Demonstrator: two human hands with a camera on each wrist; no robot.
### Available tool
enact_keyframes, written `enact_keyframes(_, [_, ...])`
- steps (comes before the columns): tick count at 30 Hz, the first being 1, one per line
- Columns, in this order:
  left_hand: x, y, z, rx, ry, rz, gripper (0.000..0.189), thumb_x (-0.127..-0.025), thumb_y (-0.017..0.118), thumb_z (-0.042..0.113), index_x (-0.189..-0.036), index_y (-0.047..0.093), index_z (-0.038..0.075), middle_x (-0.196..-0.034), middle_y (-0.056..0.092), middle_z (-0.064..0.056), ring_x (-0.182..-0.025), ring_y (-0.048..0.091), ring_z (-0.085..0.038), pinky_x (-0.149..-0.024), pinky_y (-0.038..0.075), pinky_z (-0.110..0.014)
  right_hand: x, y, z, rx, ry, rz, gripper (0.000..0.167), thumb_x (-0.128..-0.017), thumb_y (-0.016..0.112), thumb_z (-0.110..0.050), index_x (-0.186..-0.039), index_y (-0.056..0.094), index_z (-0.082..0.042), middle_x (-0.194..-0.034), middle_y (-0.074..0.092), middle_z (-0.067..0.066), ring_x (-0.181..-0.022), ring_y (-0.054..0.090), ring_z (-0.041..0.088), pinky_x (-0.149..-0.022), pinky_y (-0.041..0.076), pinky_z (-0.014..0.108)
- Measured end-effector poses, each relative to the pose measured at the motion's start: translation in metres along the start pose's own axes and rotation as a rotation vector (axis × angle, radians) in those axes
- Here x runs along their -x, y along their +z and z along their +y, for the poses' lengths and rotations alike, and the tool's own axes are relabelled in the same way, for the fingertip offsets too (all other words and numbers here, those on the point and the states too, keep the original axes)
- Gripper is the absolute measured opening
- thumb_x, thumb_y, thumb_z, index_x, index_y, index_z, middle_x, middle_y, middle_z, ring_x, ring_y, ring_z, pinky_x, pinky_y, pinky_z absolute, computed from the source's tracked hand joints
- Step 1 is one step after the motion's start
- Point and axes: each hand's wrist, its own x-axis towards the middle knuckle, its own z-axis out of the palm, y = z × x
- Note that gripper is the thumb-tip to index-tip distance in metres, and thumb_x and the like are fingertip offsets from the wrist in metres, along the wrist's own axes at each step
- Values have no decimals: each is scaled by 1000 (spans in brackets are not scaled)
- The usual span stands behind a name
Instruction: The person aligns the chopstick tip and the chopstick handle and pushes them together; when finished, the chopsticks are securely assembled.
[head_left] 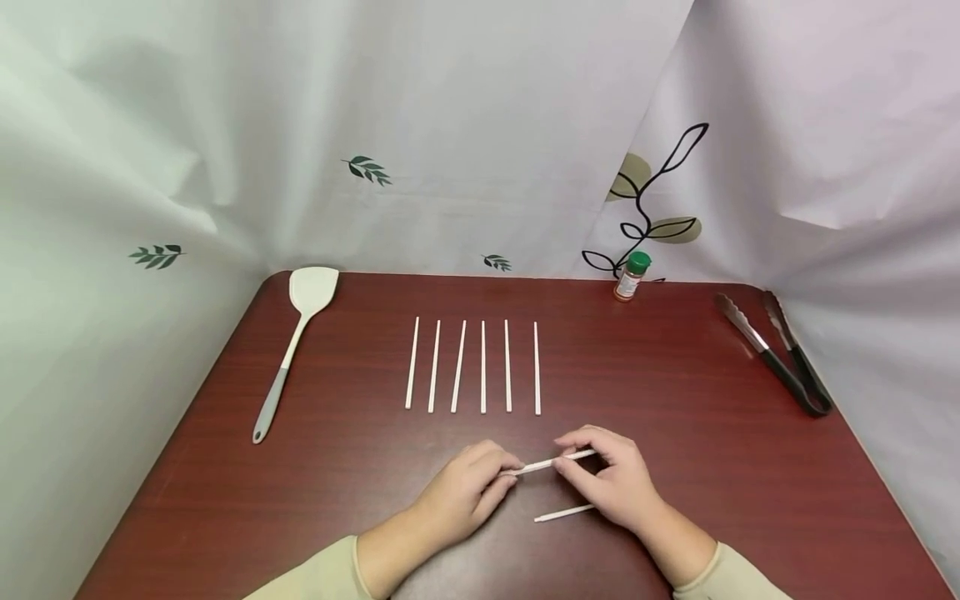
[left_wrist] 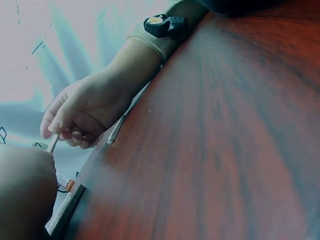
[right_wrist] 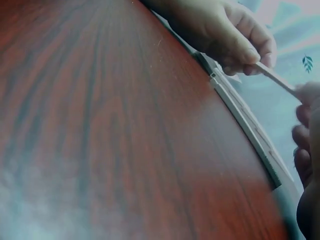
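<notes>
A thin white chopstick point(head_left: 538, 465) is held between both hands, slightly tilted, above the near middle of the table. My left hand point(head_left: 459, 493) pinches its left end between thumb and fingers, and my right hand point(head_left: 617, 477) pinches it farther right. Both grips also show in the right wrist view, with the left hand point(right_wrist: 232, 42) across from the right hand point(right_wrist: 309, 145). A second chopstick point(head_left: 562, 513) lies on the table, its right end hidden by the right hand. Beyond the hands, several chopsticks point(head_left: 483, 367) lie side by side in a row, roughly upright in the head view.
At the left of the dark red table point(head_left: 360, 467) lies a white spatula point(head_left: 294, 342) with a grey handle. A green-capped seasoning bottle point(head_left: 630, 279) stands at the back edge. Metal tongs point(head_left: 780, 358) with black handles lie far right. White curtains point(head_left: 465, 150) enclose the table.
</notes>
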Motion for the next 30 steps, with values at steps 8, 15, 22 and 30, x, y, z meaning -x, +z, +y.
enact_keyframes(8, [-1, 2, -1, -1, 77, -44, 20, -98, 74, 12, -116, 74, 20, -116, 68, 9, -110, 66, -5, -88, 48, -29, -6, -3, 2, -351, 212, 180, 56, -90, 69, 21, -137, 40, 20, -92, 71, 10, -82, 67, 9, -72, 54, 20])
enact_keyframes(15, [-2, 2, -2, -43, 150, -97, 36, -91, 80, 16, -126, 76, 19, -121, 68, 7, -111, 65, -7, -92, 47, -31, -11, 0, 6, -427, 217, 256, 60, -87, 62, 29, -136, 33, 9, -94, 71, 8, -81, 66, 10, -72, 53, 19])
enact_keyframes(22, [-3, 4, -5, -81, 199, -147, 41, -92, 77, 20, -133, 74, 19, -124, 67, 6, -110, 64, -10, -95, 46, -32, -14, -2, 7, -396, 228, 254, 56, -88, 62, 28, -134, 34, 17, -92, 70, 8, -78, 65, 9, -68, 52, 18])
enact_keyframes(30, [-7, 8, -2, -141, 260, -161, 36, -95, 77, 22, -131, 77, 22, -120, 70, 8, -108, 64, -7, -92, 45, -31, -19, -3, 13, -229, 262, 201, 55, -87, 71, 22, -136, 44, 21, -86, 69, 9, -75, 62, 8, -66, 51, 18])
